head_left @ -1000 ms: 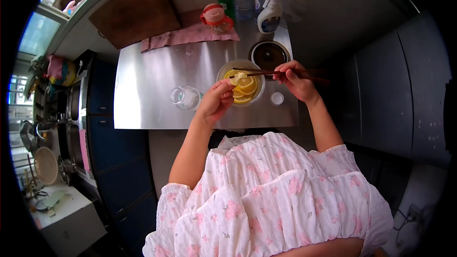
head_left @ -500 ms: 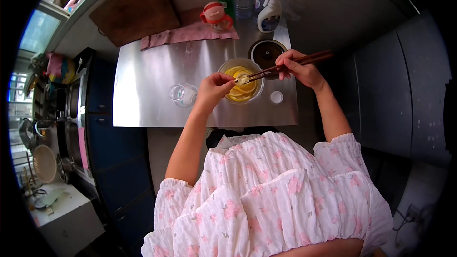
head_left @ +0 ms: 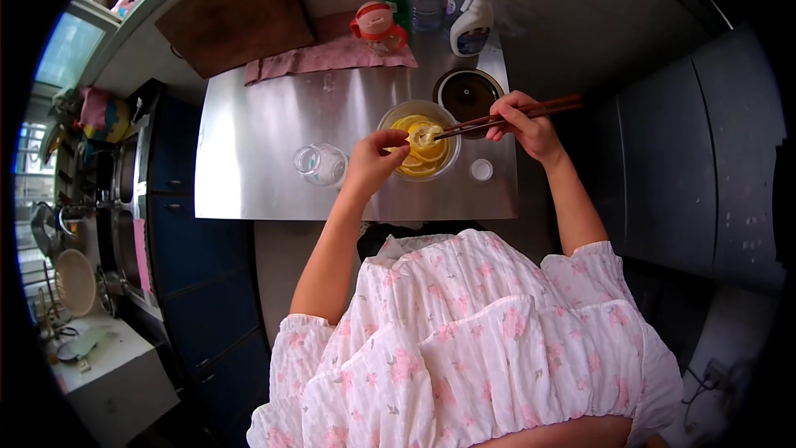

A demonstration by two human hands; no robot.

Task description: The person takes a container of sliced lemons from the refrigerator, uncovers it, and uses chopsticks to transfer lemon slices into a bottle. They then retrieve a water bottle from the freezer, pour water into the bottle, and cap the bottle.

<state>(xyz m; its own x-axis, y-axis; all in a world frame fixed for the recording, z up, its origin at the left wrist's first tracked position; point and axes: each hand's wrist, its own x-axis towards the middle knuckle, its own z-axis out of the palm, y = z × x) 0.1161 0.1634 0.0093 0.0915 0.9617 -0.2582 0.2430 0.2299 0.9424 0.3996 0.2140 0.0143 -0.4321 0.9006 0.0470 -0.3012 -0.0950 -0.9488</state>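
A clear bowl (head_left: 454, 162) of yellow lemon slices (head_left: 419, 168) stands on the metal table. My right hand (head_left: 531, 129) grips a pair of dark brown chopsticks (head_left: 547, 106). Their tips reach into the bowl at a pale lemon slice (head_left: 424, 134) on top; whether they pinch it I cannot tell. At the bowl's left rim is my left hand (head_left: 375, 164), thumb and forefinger a little apart, with nothing visible between them. Just left of that hand is a small glass jar (head_left: 308, 163). Right of the bowl lies a white round lid (head_left: 481, 169).
Behind the bowl sits a dark round pot-like vessel (head_left: 467, 93). Along the back of the table (head_left: 249, 149) are a pink cloth (head_left: 323, 58), a red-handled cup (head_left: 377, 26), a water bottle (head_left: 427, 0) and a spray bottle (head_left: 473, 21). A brown board (head_left: 236, 12) leans behind them.
My left thumb and forefinger, earlier pinched together over the bowl at the chopstick tips, have parted and drawn slightly left. My right hand has shifted slightly right with the chopsticks.
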